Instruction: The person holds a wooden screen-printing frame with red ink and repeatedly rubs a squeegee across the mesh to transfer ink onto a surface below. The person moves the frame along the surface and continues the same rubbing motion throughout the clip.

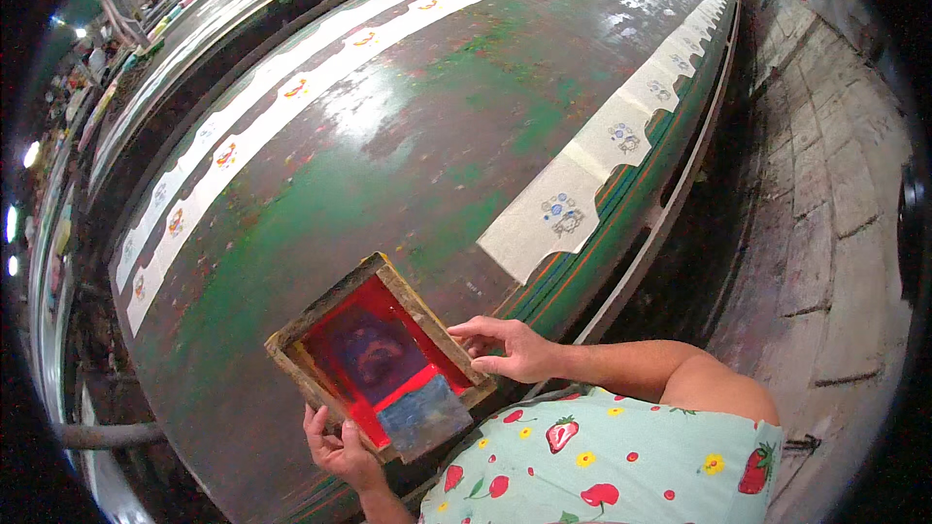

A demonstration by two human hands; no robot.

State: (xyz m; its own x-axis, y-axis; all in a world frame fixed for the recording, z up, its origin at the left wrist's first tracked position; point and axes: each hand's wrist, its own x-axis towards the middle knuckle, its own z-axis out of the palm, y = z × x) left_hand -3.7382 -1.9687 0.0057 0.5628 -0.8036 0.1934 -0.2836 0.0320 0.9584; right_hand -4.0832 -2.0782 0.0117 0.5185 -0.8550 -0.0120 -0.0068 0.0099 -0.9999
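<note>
A small wooden screen-printing frame (330, 320) with red mesh and a dark purple patch is tilted over the near end of the long table. My left hand (345, 451) grips its lower left corner, thumb on top. At the frame's right side, my right hand (513, 347) has its fingers closed on the wooden edge. A flat, blue-grey stained squeegee-like piece (424, 417) rests inside the frame at its near end, touched by neither hand. Beyond my right hand lies a white fabric strip (515, 238) with scalloped edges, printed with blue and grey motifs.
The long table (437, 165) has a dark surface smeared with green. Two more white strips (209, 182) run along its far left side, one with orange-red prints. A metal rail (641, 267) follows the right edge, beside a paved floor (806, 204). A pipe (107, 437) juts in at left.
</note>
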